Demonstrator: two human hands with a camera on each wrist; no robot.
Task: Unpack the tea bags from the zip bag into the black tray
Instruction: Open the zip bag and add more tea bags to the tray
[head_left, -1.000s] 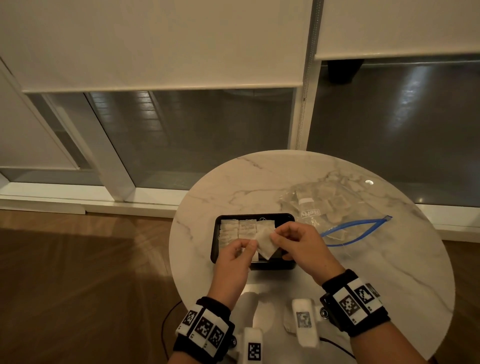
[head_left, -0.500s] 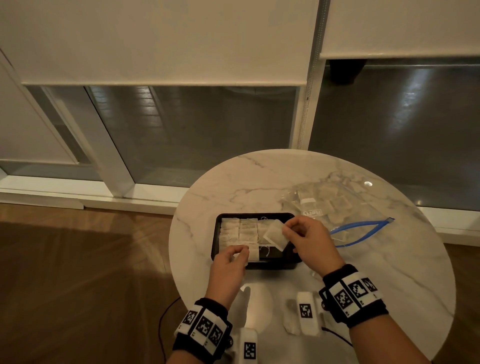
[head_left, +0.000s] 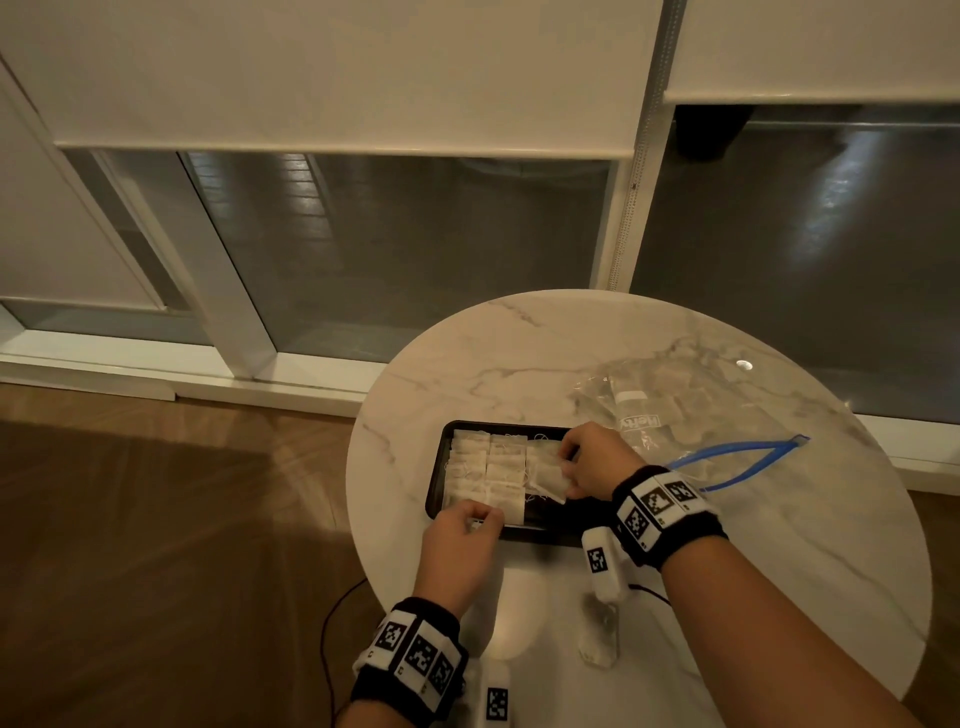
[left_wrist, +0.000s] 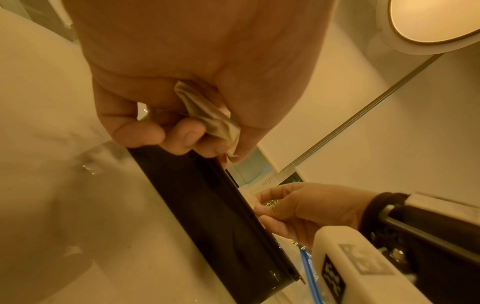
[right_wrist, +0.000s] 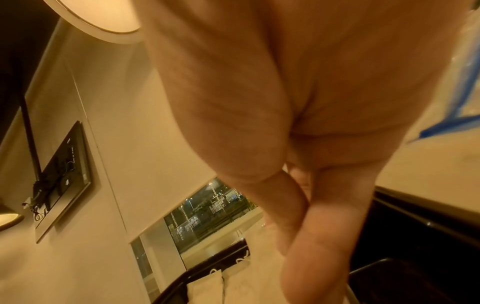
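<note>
Upside-down "Hefty" brand print on the zip bag (head_left: 675, 421)

Black tray (head_left: 435, 488), white marbled table (head_left: 519, 364)

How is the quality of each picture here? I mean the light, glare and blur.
Head view: dim but sharp; a small glare spot lies on the marble table, and the window lines bend near the edges. Left wrist view: warm yellow cast, the left hand fairly clear, the black tray slightly smeared. Right wrist view: the right hand is soft and blurred.
</note>
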